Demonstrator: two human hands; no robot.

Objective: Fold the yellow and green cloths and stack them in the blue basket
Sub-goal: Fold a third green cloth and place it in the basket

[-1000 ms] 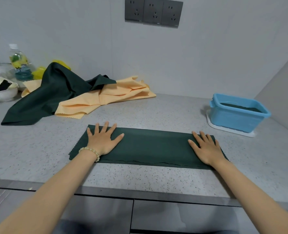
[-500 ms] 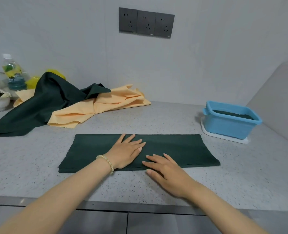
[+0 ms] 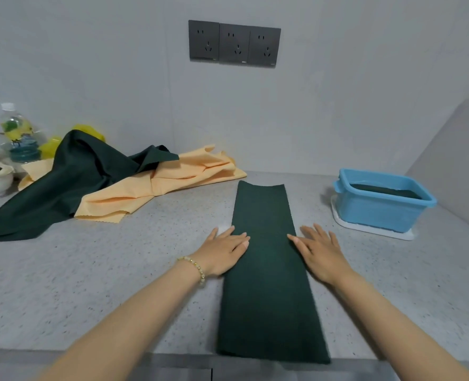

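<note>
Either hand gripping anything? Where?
Nothing is gripped. The left hand and right hand lie flat, fingers resting on opposite long edges of the folded green cloth.

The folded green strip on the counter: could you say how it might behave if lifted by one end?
Probably floppy: the green strip lies flat, and the similar loose green cloth drapes in soft folds. Thin, so likely light; layers might slip apart.

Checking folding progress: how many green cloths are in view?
3: a folded strip between left hand and right hand; a crumpled cloth atop the yellow cloths, left; a flat cloth inside the blue basket. More may be hidden.
</note>
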